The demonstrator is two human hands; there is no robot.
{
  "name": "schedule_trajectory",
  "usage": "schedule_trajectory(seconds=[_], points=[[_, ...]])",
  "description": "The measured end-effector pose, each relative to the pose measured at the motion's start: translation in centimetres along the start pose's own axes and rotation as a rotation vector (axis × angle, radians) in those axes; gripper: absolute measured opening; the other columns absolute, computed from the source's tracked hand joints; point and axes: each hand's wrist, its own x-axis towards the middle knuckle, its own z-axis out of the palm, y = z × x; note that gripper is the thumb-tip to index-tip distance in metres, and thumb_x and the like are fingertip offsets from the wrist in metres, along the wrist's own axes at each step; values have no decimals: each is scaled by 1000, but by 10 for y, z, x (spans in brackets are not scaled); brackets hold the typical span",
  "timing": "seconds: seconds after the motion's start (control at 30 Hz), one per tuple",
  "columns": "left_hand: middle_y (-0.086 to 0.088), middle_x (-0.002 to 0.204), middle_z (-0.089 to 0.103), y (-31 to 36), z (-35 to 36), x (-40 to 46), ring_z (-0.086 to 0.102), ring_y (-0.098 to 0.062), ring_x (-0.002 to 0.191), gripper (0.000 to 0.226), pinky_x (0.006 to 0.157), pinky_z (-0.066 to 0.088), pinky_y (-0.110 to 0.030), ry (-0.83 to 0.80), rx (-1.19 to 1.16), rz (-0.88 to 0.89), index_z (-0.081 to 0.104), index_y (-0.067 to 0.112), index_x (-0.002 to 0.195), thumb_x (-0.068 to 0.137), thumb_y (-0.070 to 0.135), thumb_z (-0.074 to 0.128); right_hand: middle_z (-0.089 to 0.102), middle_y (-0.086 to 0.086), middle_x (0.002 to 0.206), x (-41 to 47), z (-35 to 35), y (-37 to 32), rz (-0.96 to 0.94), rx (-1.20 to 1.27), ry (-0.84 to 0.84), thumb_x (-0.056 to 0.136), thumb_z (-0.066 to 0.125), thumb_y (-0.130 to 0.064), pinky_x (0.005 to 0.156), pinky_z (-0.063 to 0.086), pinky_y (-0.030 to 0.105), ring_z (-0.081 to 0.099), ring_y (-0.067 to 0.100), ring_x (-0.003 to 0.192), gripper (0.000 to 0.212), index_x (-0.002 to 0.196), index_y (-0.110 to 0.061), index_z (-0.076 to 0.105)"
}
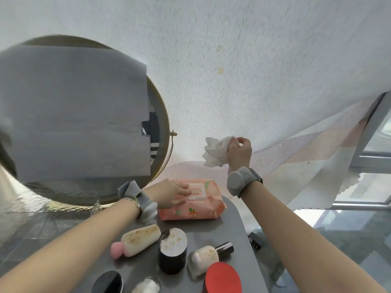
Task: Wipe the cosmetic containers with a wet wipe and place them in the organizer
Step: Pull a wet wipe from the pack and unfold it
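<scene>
My right hand (239, 152) is raised above the table and grips a crumpled white wet wipe (214, 152). My left hand (172, 194) lies with straight fingers on the lid of the orange wipe pack (203, 207). Closer to me, several dirty cosmetic containers lie on the grey mat (237, 225): a white tube with a pink cap (137, 242), a black jar with a stained white top (173, 253), a small white bottle with a dark cap (208, 258), a red round lid (223, 279) and a black compact (108, 283). No organizer is visible.
A large round mirror (160, 127) in a brass frame stands at the left, mostly covered by a grey patch. A small black object (256, 240) lies off the mat's right edge on the glass table. A white curtain hangs behind.
</scene>
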Motion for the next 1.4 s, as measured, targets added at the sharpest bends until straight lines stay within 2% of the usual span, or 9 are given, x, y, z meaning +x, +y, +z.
schedule_trajectory(seconds=[0.13,0.4,0.5,0.63,0.73,1.0,1.2,1.3,1.4], points=[[2,159,16,1,9,-1,22,-24,143,49,117,7,-49,-60,247,-6,25,29,148,100,43,27,54,0,95,-10,8,0,18,-6,-41,95,46,-20,76,43,29,53,16,85,26,116,-7,51],[-8,149,36,18,4,4,40,-28,130,44,112,28,-44,-96,383,-42,37,16,141,102,33,24,60,12,108,-30,13,-4,85,-65,-82,93,48,-20,90,51,43,58,27,96,23,111,-7,51],[-8,148,39,22,-14,-6,35,-26,137,46,114,26,-39,-47,-39,-74,36,13,143,103,32,25,62,17,111,-42,14,-17,85,-69,-120,92,48,-19,89,53,49,60,28,93,14,104,-12,51],[-1,129,58,26,-62,-36,47,-17,128,50,108,31,-33,170,-1031,-129,52,22,128,97,54,28,61,11,97,-60,16,-38,55,-2,-274,94,49,-20,62,52,32,58,19,77,23,112,-6,53],[-2,121,64,27,-94,-61,59,-19,115,68,98,44,-36,243,-1486,-23,58,23,120,78,72,34,57,2,82,-73,21,-56,46,73,-356,93,50,-19,44,43,20,54,11,65,29,116,-2,55],[-7,122,63,21,-129,-134,62,-27,111,71,89,52,-40,318,-1733,89,50,20,130,74,61,60,61,5,92,-130,33,-106,-36,258,-724,95,53,-22,64,49,30,59,22,82,18,103,-6,55],[-12,108,67,3,-128,-184,67,-23,94,47,83,58,-33,417,-1724,104,61,4,118,76,23,72,67,0,80,-169,41,-122,21,418,-914,97,49,-14,64,55,25,65,14,71,10,95,-6,54],[-11,102,70,-12,-132,-204,69,-22,88,40,71,58,-28,549,-1736,34,64,2,109,73,15,72,61,9,93,-188,50,-123,140,420,-853,96,50,-12,69,58,27,64,19,80,13,103,-3,57],[-11,97,69,-22,-139,-214,69,-21,83,25,67,59,-27,684,-1771,-37,63,4,103,79,10,69,60,17,111,-204,60,-119,485,449,-830,96,51,-32,77,58,40,64,31,97,34,112,-3,56]])
